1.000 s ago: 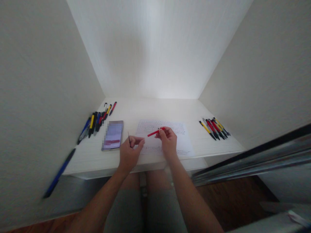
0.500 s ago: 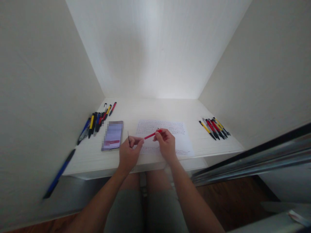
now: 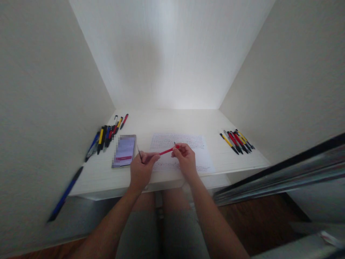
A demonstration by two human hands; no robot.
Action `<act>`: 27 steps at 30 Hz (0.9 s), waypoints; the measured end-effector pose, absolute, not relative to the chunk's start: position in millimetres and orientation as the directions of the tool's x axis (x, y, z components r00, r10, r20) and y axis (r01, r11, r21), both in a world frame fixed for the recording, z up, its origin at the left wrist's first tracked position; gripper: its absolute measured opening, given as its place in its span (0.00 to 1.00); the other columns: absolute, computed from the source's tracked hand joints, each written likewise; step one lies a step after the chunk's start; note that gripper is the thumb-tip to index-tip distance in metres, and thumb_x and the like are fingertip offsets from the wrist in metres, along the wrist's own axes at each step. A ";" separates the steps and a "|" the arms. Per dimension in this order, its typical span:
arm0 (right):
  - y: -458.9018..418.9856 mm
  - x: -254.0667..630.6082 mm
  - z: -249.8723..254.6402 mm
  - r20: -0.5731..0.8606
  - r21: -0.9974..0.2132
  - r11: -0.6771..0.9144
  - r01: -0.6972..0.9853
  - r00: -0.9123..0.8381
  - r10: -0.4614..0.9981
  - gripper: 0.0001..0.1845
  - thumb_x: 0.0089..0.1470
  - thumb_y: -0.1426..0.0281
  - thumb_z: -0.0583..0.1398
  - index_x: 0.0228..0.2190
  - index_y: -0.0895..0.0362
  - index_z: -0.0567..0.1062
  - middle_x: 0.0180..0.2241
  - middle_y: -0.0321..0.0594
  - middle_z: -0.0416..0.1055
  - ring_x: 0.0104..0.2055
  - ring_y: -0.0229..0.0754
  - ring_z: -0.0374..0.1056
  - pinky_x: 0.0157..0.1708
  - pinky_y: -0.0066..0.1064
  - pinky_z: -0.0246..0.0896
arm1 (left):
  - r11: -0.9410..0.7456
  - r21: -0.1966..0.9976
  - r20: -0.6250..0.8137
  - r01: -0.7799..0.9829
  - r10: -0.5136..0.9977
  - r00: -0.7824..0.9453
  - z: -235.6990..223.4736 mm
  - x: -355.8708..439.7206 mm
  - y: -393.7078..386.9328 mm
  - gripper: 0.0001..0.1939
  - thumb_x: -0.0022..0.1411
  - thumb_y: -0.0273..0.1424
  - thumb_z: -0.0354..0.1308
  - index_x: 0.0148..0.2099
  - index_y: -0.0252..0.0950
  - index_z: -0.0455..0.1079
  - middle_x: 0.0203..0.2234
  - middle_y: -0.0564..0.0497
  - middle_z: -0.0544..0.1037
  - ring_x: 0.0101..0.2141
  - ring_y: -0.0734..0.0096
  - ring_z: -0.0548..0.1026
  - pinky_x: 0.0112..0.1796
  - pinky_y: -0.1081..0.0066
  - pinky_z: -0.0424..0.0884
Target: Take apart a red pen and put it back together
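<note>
Over the front of the white desk (image 3: 161,122), my right hand (image 3: 184,160) is closed round the back end of a red pen barrel (image 3: 165,151) that points left. My left hand (image 3: 141,168) is closed in a pinch on a thin dark refill (image 3: 139,152), which sticks up and to the left from its fingers. The barrel's left end touches my left thumb and forefinger. Both hands hover above a written sheet of paper (image 3: 199,151).
A phone (image 3: 124,150) lies left of my hands. One bunch of several pens (image 3: 106,135) is at the far left, another bunch of pens (image 3: 237,141) at the right. White walls close in the desk on three sides. A blue pen (image 3: 66,193) appears near the lower left wall.
My hands have drawn together. The red barrel has swung down and left until its end meets my left fingers. The refill has tilted a little further left.
</note>
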State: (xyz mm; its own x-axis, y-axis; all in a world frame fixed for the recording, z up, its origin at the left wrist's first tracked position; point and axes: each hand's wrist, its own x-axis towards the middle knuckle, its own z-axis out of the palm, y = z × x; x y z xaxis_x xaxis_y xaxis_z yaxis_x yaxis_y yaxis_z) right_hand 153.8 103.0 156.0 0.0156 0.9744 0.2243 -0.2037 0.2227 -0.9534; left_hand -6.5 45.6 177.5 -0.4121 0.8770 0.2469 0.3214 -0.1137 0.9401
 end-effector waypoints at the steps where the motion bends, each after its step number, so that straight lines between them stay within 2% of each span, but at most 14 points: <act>1: 102.7 153.9 154.9 0.220 -0.952 0.218 -0.216 0.012 0.975 0.12 0.52 0.65 0.67 0.38 0.55 0.75 0.29 0.35 0.75 0.28 0.38 0.72 0.32 0.32 0.68 | -0.107 0.943 0.242 0.316 0.872 -0.425 178.8 -6.1 45.1 0.21 0.55 0.34 0.66 0.23 0.40 0.54 0.31 0.48 0.82 0.35 0.62 0.81 0.40 0.64 0.75; 6: 101.3 155.6 148.8 0.194 -0.966 0.179 -0.189 -0.067 0.979 0.09 0.51 0.66 0.68 0.34 0.56 0.76 0.28 0.37 0.76 0.29 0.39 0.72 0.34 0.33 0.69 | -0.047 0.962 0.186 0.271 0.836 -0.516 188.4 -3.0 42.7 0.15 0.54 0.33 0.67 0.23 0.38 0.63 0.28 0.48 0.82 0.32 0.62 0.81 0.34 0.67 0.75; 11: 99.9 158.0 146.0 0.193 -0.975 0.174 -0.139 -0.138 0.971 0.08 0.51 0.65 0.68 0.32 0.56 0.78 0.27 0.38 0.77 0.29 0.40 0.73 0.35 0.33 0.69 | -0.075 0.975 0.181 0.207 0.808 -0.561 189.4 -1.2 42.2 0.17 0.55 0.32 0.66 0.25 0.39 0.58 0.28 0.48 0.82 0.30 0.62 0.82 0.31 0.68 0.76; 14: 97.8 159.7 147.4 0.193 -0.981 0.184 -0.056 -0.281 0.940 0.08 0.53 0.64 0.67 0.34 0.55 0.80 0.30 0.40 0.79 0.32 0.41 0.74 0.36 0.34 0.69 | -0.089 0.966 0.210 0.244 0.819 -0.534 184.6 -0.4 44.1 0.18 0.60 0.37 0.62 0.25 0.39 0.57 0.31 0.46 0.82 0.28 0.63 0.81 0.27 0.70 0.74; 17: 97.2 161.0 148.8 0.198 -0.975 0.224 0.015 -0.407 0.892 0.09 0.56 0.63 0.65 0.37 0.54 0.82 0.32 0.41 0.80 0.33 0.42 0.74 0.36 0.35 0.69 | -0.131 0.926 0.282 0.353 0.864 -0.418 186.8 0.6 47.4 0.16 0.64 0.41 0.57 0.28 0.38 0.61 0.31 0.45 0.81 0.27 0.64 0.80 0.26 0.71 0.71; 21: 100.8 161.1 147.7 0.223 -0.975 0.210 -0.074 -0.326 0.919 0.13 0.57 0.62 0.64 0.41 0.53 0.82 0.33 0.40 0.80 0.35 0.42 0.75 0.40 0.36 0.70 | -0.253 0.742 0.445 0.621 0.879 -0.173 207.0 -7.6 54.0 0.17 0.71 0.41 0.46 0.35 0.38 0.69 0.27 0.47 0.78 0.27 0.65 0.78 0.31 0.69 0.70; 23: 102.9 160.7 146.8 0.231 -0.971 0.203 -0.125 -0.291 0.929 0.13 0.57 0.61 0.64 0.42 0.53 0.82 0.34 0.40 0.81 0.36 0.42 0.75 0.41 0.37 0.70 | -0.282 0.616 0.480 0.735 0.875 -0.068 219.0 -16.9 58.7 0.21 0.73 0.38 0.39 0.34 0.39 0.69 0.22 0.49 0.73 0.24 0.64 0.75 0.31 0.68 0.67; 25: 104.2 160.4 146.6 0.241 -0.969 0.210 -0.133 -0.287 0.927 0.13 0.58 0.61 0.63 0.42 0.52 0.82 0.34 0.40 0.80 0.35 0.41 0.74 0.40 0.35 0.69 | -0.292 0.507 0.464 0.811 0.886 0.029 228.1 -27.1 63.4 0.20 0.72 0.39 0.41 0.31 0.40 0.67 0.20 0.49 0.70 0.23 0.62 0.72 0.29 0.67 0.63; 27: 104.6 160.1 147.2 0.249 -0.967 0.224 -0.122 -0.270 0.930 0.13 0.59 0.61 0.62 0.43 0.52 0.82 0.35 0.39 0.80 0.34 0.40 0.73 0.37 0.34 0.68 | -0.313 0.354 0.383 0.881 0.908 0.169 233.6 -35.8 66.3 0.18 0.71 0.40 0.43 0.32 0.41 0.67 0.21 0.48 0.71 0.24 0.61 0.71 0.28 0.67 0.60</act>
State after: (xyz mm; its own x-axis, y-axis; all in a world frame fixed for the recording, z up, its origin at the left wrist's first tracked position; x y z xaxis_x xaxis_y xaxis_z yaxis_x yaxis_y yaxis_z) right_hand 160.1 104.6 147.2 -0.2699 0.9301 0.2490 -0.1215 0.2236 -0.9671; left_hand -35.8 66.3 233.6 0.1688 0.9083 0.3827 0.8813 -0.3130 0.3541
